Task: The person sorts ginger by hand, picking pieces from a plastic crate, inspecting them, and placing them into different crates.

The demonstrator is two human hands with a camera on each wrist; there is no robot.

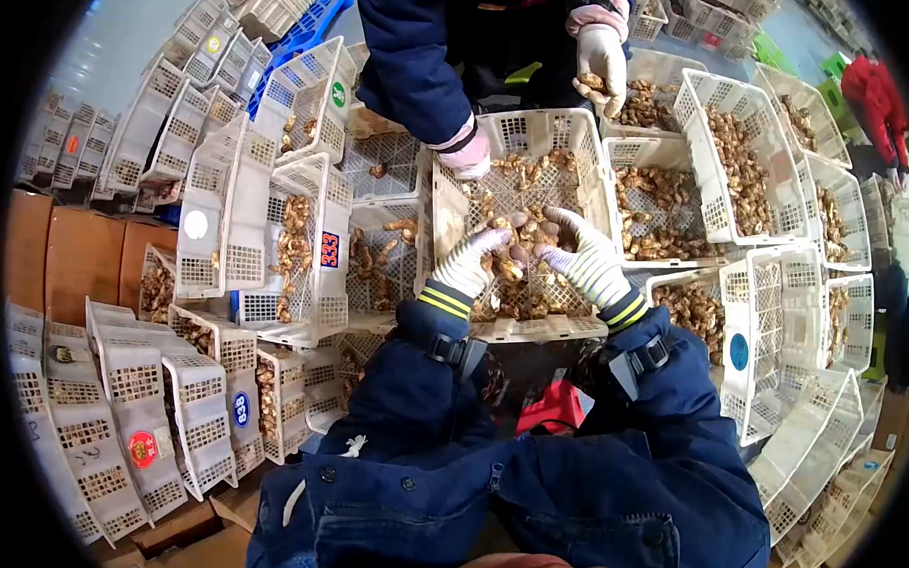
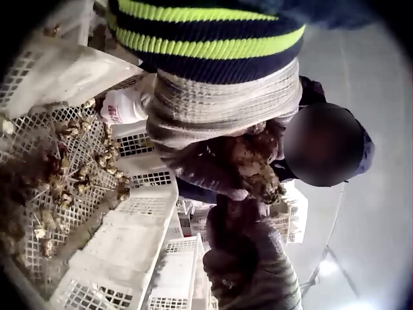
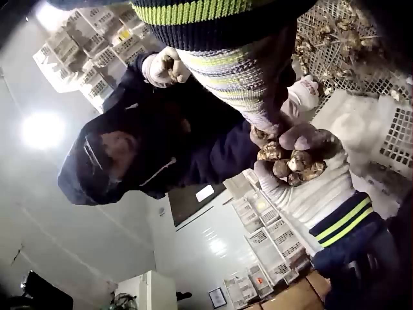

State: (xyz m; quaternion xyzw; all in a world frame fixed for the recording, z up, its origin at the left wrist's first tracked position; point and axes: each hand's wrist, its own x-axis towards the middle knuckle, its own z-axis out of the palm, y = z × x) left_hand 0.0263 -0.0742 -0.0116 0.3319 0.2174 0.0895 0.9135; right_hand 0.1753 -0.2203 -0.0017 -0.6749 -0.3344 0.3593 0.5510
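Over a white plastic crate [image 1: 548, 330], my gloved left hand [image 1: 465, 264] and right hand [image 1: 587, 264] face each other, fingers curled round a cluster of brown mushrooms [image 1: 521, 236]. In the right wrist view, several rounded mushrooms [image 3: 295, 165] with mottled caps sit between the fingers and thumb of my left hand [image 3: 316, 187], the right fingertips touching them. A pale, rough mushroom [image 2: 255, 165] shows between both hands in the left wrist view. Loose mushrooms [image 1: 539, 169] lie on the crate's mesh floor below.
Across the crate stands another person, one gloved hand [image 1: 467, 152] at its far left corner, the other [image 1: 602, 69] holding mushrooms. Crates of mushrooms [image 1: 668, 196] crowd the right; more crates [image 1: 319, 279] line the left. A person in red [image 1: 874, 103] is at the far right.
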